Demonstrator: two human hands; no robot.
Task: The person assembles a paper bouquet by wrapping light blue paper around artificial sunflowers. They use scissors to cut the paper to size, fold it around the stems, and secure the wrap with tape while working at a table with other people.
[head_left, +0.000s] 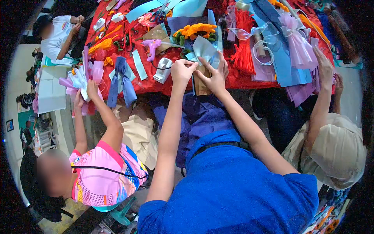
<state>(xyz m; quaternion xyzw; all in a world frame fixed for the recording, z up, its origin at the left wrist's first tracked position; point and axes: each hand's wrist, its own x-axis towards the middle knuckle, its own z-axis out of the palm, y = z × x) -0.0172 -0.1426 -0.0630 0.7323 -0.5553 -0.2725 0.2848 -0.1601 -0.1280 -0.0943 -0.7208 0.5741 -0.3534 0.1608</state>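
1. Pale-blue paper (204, 47), folded into a flared shape, wider toward the far edge, lies near the middle of the near edge of the red-covered table (148, 84), just in from that edge.
2. Left hand (182, 73): thumb and fingers drawn narrow, tips together at the lower left margin of the paper; whether a fold is gripped between them cannot be told.
3. Right hand (216, 80): thumb and fingers spread wide, some fingertips at the lower part of the paper, the thumb directed toward the left hand.
4. Brown strip (201, 87), partly beneath the right hand, reaching the near edge.
5. Orange fuzzy flower (196, 30) with green parts, just beyond the paper, toward the far edge.
6. White plastic device (162, 71), left of the left hand and close to the near edge; lilac glue gun (152, 47) farther in.
7. Dark-blue bow-shaped wrap (123, 84), left of the device, draped over the near edge.
8. Red stranded bundle (244, 48), right of the right hand; lilac gathered wrap (298, 45) beyond it, toward the right edge, over blue sheets (281, 72).
9. Person in a pink patterned shirt (103, 171), at the left corner, both hands on a white-and-pink bundle (80, 80).
10. Person in a beige top (335, 152), near the right corner, one hand raised beside the lilac gathered wrap.
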